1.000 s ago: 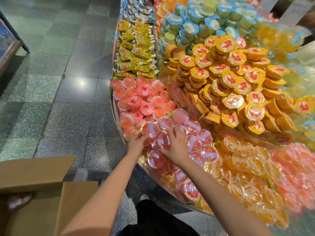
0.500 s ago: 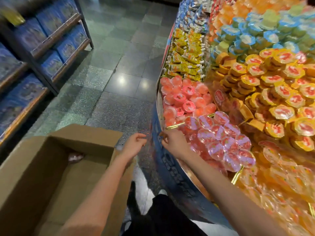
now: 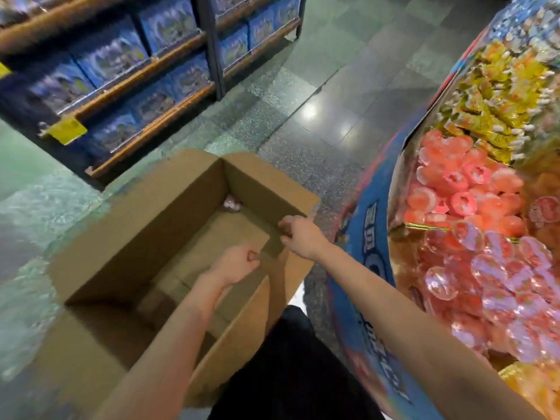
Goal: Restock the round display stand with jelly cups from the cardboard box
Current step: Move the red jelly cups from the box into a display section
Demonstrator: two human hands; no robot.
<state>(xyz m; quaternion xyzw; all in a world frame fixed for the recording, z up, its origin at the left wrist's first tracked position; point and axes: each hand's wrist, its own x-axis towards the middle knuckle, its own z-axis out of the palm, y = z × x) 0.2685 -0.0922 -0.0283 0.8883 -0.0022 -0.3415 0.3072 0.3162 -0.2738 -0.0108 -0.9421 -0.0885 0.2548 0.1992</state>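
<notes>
The open cardboard box [image 3: 169,207] stands on the floor at lower left. A single pinkish jelly cup [image 3: 231,203] lies in its far corner; the rest of its bottom is bare. My left hand [image 3: 239,263] hovers over the inside of the box, fingers loosely curled and holding nothing. Over the box's right rim is my right hand [image 3: 298,234], fingers also loosely curled and holding nothing. The round display stand [image 3: 363,237] curves along the right. Its near section holds clear jelly cups [image 3: 497,283] with pink lids.
Beyond the clear cups, the stand holds pink cups [image 3: 460,189] and yellow packets [image 3: 491,116]. Wooden shelves [image 3: 136,77] of blue boxes run along the upper left. Grey tiled floor [image 3: 303,110] lies between shelves and stand. My dark trousers [image 3: 291,374] show at the bottom.
Both hands have left the clear cups on the stand and swung left to the box. The view has turned left and down with them.
</notes>
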